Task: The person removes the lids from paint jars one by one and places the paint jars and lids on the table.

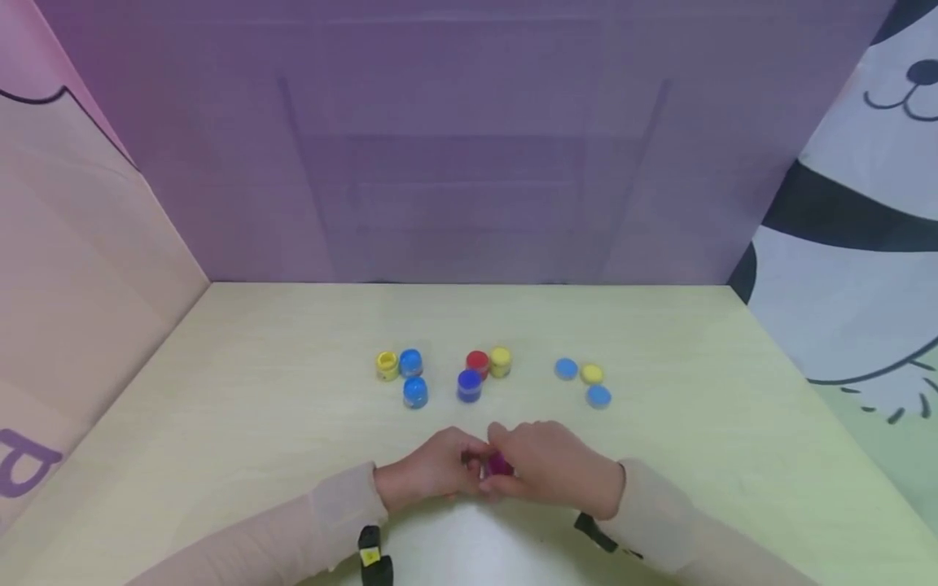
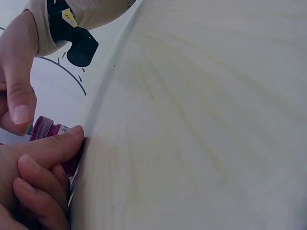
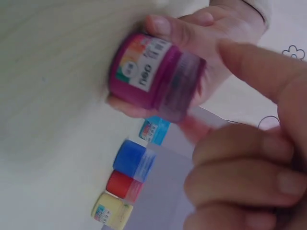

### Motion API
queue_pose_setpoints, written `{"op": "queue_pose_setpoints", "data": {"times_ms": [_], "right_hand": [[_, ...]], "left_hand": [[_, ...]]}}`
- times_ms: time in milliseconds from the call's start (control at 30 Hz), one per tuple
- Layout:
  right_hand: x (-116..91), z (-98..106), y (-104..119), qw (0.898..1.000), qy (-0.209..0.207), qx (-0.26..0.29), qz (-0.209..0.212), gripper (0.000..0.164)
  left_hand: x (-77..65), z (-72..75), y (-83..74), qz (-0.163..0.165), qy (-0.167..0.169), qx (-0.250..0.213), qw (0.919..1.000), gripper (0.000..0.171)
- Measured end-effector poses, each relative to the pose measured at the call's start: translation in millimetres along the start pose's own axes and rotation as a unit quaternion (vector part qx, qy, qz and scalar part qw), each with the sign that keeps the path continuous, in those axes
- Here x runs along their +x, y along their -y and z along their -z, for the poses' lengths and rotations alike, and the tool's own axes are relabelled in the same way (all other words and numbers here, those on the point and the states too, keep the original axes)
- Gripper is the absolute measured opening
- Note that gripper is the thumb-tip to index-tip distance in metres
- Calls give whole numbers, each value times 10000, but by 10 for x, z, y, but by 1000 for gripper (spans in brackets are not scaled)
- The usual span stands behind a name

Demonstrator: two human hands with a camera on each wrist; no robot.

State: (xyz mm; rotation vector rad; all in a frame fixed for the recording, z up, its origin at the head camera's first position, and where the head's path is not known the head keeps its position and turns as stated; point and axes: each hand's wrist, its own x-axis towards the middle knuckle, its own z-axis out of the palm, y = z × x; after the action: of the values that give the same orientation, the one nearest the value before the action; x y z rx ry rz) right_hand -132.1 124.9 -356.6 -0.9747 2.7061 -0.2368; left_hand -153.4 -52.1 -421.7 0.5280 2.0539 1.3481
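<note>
My left hand (image 1: pixel 443 462) grips a small magenta paint jar (image 3: pixel 141 72) by its labelled body, thumb on one side and fingers on the other. In the right wrist view the jar lies tilted on its side, its ribbed lid (image 3: pixel 180 86) on and pointing toward my right hand (image 1: pixel 557 468). That hand's thumb (image 3: pixel 259 67) stands just short of the lid. One of its fingertips is blurred at the lid's lower edge, while its other fingers (image 3: pixel 240 177) are loosely curled. Seen from the left wrist, the thumb is likewise a little apart from the lid.
Farther back on the left are an uncovered yellow jar (image 1: pixel 387 365) and two light-blue jars (image 1: pixel 411 363). Midway stand a red jar (image 1: pixel 477 364), a yellow jar (image 1: pixel 501 361) and a dark-blue jar (image 1: pixel 470 386). Two blue lids (image 1: pixel 566 369) and a yellow lid (image 1: pixel 592 373) lie at right.
</note>
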Motion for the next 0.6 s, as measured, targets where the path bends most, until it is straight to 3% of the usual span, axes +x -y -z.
{"op": "queue_pose_setpoints", "data": {"times_ms": [133,267,367,600], "right_hand": [[15,-42,17,9979,-79,-9,-644,44],[21,-57,28,9950,104,67,-989,46],[24,-57,30,9944,199,105,-1033,42],[28,-37,13,9981,76,-127,-606,36]], "left_hand": [[-19,-2,1,107,-3,34,9999,25],[-24,-1,4,211,4,-3,9998,25],[-20,4,-3,214,-12,34,9998,23],[-9,5,-23,162,-50,8,9999,24]]}}
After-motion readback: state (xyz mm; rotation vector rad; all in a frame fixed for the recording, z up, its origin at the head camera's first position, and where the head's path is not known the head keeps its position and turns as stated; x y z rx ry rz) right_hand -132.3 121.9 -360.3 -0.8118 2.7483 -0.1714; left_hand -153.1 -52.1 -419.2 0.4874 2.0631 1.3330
